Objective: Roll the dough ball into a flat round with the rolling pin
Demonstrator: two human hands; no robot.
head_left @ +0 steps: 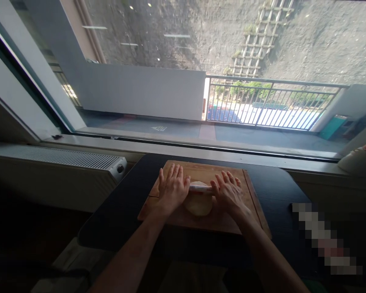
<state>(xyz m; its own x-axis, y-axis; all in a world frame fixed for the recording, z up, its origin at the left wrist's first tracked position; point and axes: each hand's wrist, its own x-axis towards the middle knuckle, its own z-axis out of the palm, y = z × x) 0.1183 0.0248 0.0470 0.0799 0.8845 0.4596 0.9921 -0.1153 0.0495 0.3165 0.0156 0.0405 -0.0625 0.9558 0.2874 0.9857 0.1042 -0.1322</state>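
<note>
The left hand (174, 186) and right hand (229, 190) lie flat on the white stick (200, 188), fingers stretched out, not curled round it, so best push both evenly over the dough (198, 205), lower middle of the frame.

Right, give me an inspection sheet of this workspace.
Surface: black, rounded-corner table bearing a brown, rectangular wooden board.
Work things: flat, round, pale dough on the board; thin, white, printed cylindrical stick across it.
Clutter: pixelated item at the table's right, unidentifiable.
Hands: left hand and right hand palms down, fingers extended, either side of the stick's visible stretch.
Cables: nothing seen.
Surroundings: white, slotted radiator left; wide glass window ahead.
</note>
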